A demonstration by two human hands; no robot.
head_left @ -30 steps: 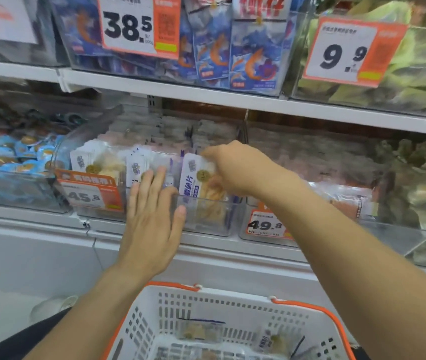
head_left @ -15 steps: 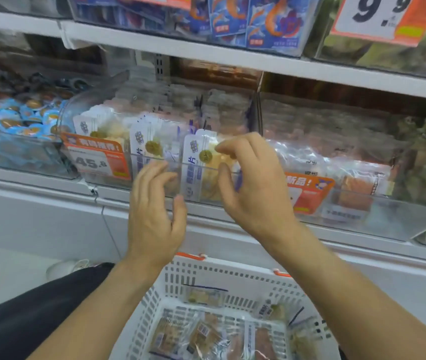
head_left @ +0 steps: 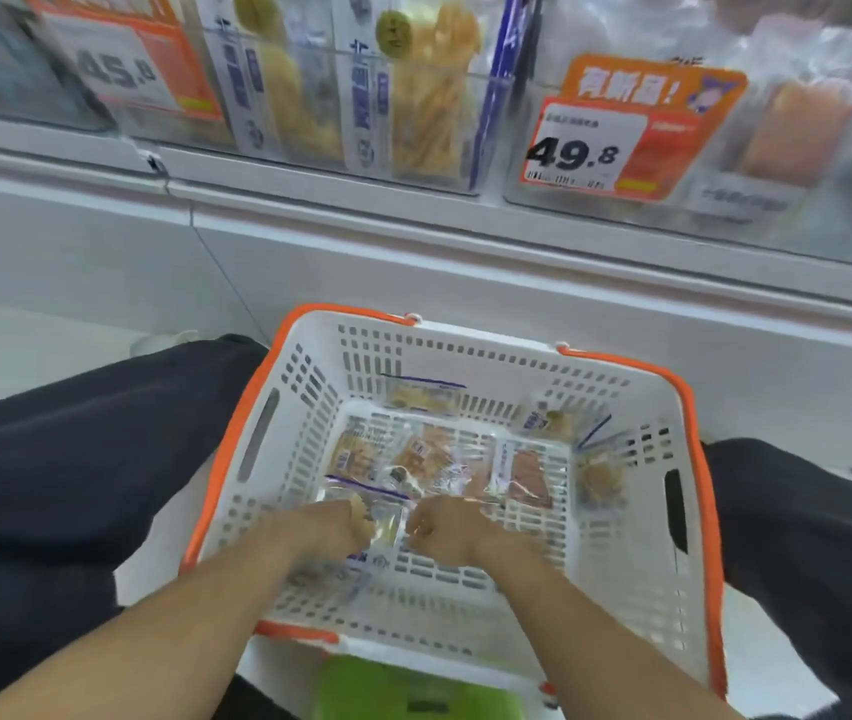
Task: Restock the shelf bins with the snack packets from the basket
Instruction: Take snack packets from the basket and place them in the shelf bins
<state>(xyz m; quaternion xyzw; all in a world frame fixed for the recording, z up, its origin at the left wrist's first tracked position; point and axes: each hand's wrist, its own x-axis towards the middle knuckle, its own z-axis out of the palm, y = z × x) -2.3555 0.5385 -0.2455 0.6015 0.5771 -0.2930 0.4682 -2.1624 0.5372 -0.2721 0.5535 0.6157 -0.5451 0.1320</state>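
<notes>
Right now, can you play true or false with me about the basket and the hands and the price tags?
1. Both hands are down inside the basket. True.
2. The basket is all blue. False: it is white with an orange rim.
3. The left hand touches a clear snack packet. True.
4. The basket holds no packets at all. False: several lie on its bottom.
5. The price tag on the bin above the right hand reads 49.8. True.
6. The basket sits up on the shelf. False: it sits low, between the person's knees.
</notes>
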